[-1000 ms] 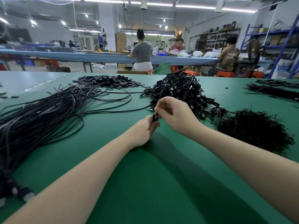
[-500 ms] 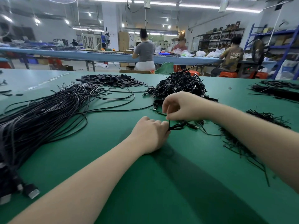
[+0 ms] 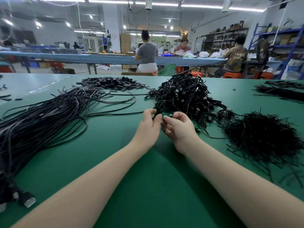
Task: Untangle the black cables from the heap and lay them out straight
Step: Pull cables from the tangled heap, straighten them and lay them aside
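green table [image 3: 148,186], seated workers [image 3: 146,51], shelving [image 3: 222,38]

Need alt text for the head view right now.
Both hands, left hand and right hand, pinch a black cable at the tangled heap on a green table; straightened cables lie left.

a green table [image 3: 148,186] fills the foreground. beyond its far edge runs a long blue bench [image 3: 98,57] with three people seated on orange stools [image 3: 232,74]. shelves [image 3: 222,38] and a blue rack [image 3: 289,46] line the right wall. strip lights [image 3: 197,5] cross the ceiling.
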{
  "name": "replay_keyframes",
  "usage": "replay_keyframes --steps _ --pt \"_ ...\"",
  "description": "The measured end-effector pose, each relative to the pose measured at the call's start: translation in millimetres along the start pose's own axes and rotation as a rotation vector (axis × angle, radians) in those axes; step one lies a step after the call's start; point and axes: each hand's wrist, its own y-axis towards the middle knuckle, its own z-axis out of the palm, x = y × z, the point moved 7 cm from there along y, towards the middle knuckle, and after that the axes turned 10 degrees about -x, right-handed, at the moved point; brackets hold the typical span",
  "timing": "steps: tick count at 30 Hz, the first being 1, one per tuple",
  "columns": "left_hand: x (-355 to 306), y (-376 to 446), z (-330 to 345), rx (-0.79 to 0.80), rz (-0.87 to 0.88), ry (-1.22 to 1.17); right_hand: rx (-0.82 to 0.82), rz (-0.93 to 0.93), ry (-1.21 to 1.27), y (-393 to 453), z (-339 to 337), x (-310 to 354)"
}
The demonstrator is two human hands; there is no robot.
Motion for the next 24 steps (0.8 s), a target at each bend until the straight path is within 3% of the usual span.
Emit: replay_keyframes --steps 6,10,16,18,22,24 --pt "13 5 5 0.117 -0.134 -0.129 0.113 0.007 -0.085 -4 -5 2" --pt "9 6 5 0.216 -0.143 -0.172 0.204 0.023 -0.298 -5 -4 1" --pt "3 2 3 0.327 -0.151 -0.193 0.286 0.077 -0.362 -9 -4 1" --pt "4 2 3 0.308 -0.160 -0.150 0.238 -0.125 -0.502 -10 -4 9" --pt "0 4 1 0.235 -0.174 0.029 0.040 -0.744 -0.923 -19 0 38" --pt "-3 3 -1 0.271 -0.232 0.156 0.007 -0.876 -0.964 -27 2 44"
